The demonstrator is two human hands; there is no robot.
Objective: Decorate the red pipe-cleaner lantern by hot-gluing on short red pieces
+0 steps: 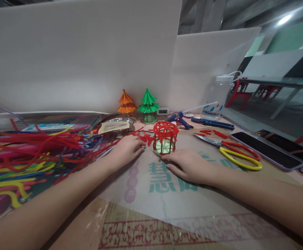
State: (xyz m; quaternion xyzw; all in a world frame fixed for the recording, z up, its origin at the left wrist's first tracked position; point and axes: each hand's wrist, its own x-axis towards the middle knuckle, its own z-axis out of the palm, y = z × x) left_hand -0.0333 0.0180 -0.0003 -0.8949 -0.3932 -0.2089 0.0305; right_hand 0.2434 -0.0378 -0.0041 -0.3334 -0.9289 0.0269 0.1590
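Observation:
A small red pipe-cleaner pavilion with a pale green round base stands on the cardboard sheet in the middle. My right hand lies on the cardboard just in front of it, fingers curled, fingertips holding the edge of its base. My left hand rests knuckles up to the left of the pavilion. Its fingers are pressed together and point at a scatter of short red pipe-cleaner pieces; whether they pinch one is hidden.
A heap of long coloured pipe cleaners fills the left. Orange and green pavilions stand at the back wall, beside a metal dish. A blue glue gun, pliers, scissors, a phone and a plastic jar lie right.

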